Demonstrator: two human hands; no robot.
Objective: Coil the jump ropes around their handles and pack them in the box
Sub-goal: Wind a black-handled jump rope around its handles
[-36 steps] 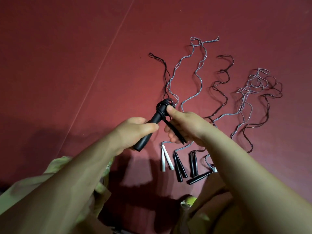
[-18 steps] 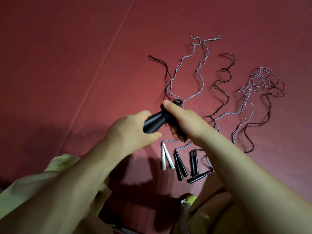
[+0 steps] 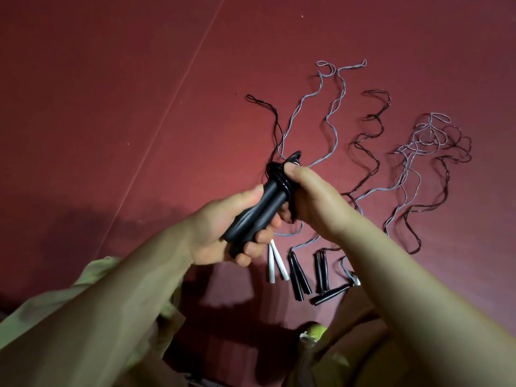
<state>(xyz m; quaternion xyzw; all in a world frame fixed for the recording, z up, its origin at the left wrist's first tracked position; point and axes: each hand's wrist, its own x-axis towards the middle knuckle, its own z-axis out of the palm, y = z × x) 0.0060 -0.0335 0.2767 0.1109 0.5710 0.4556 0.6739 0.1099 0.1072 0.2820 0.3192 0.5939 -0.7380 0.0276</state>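
My left hand (image 3: 223, 236) grips a pair of black jump rope handles (image 3: 259, 213) held side by side above the red floor. Black cord (image 3: 279, 174) is coiled around their upper ends. My right hand (image 3: 310, 199) pinches that coil at the top of the handles. On the floor beyond lie several uncoiled ropes: a grey rope (image 3: 329, 115), a black rope (image 3: 371, 127) and a tangle of grey and black cords (image 3: 435, 138). Their handles lie below my hands: a white pair (image 3: 275, 263) and black pairs (image 3: 298, 277). No box is in view.
The red floor (image 3: 139, 93) has a thin pale seam line (image 3: 173, 93) running diagonally at the left. Pale green cloth (image 3: 92, 277) covers my knees at the bottom edge. A loose black cord end (image 3: 268, 110) trails away from the coil.
The handles have tilted more upright and both now show side by side in my left hand. My right hand has shifted up onto the coil at the top.
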